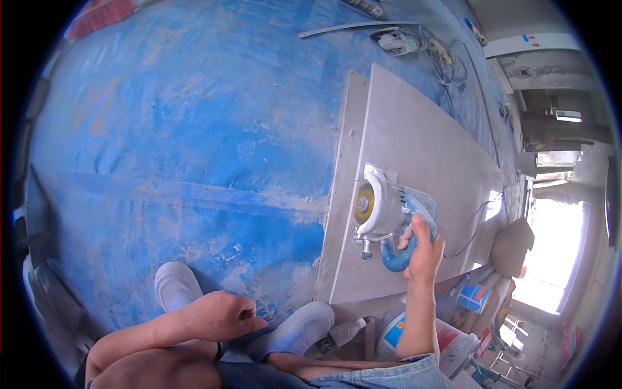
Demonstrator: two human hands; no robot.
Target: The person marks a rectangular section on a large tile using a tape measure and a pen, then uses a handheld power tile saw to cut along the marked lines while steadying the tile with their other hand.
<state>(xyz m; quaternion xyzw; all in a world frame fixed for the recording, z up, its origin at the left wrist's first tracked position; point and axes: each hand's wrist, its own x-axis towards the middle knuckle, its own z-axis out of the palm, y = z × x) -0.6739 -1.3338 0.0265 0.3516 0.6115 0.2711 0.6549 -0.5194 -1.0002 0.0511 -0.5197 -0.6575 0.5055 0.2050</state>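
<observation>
My right hand (424,245) is wrapped round the blue loop handle of a handheld tile saw (385,217), thumb along its top. The saw's base rests on a large light-grey tile (427,136), close to the tile's left edge. Its round yellowish blade and white guard face left. Below the handle, a small metal clamp screw sticks out. My left hand (227,316) is loosely curled in front of my knee, away from the saw, with nothing visible in it. Under the tile, a grey board (340,175) shows along the left edge.
Blue dusty sheeting (181,123) covers the floor. At the far side lie a second power tool (400,42) with a coiled cord and a long metal strip (350,27). Near my right shoe stand a plastic bottle (346,334) and a bucket (392,334). A cord crosses the tile's right part.
</observation>
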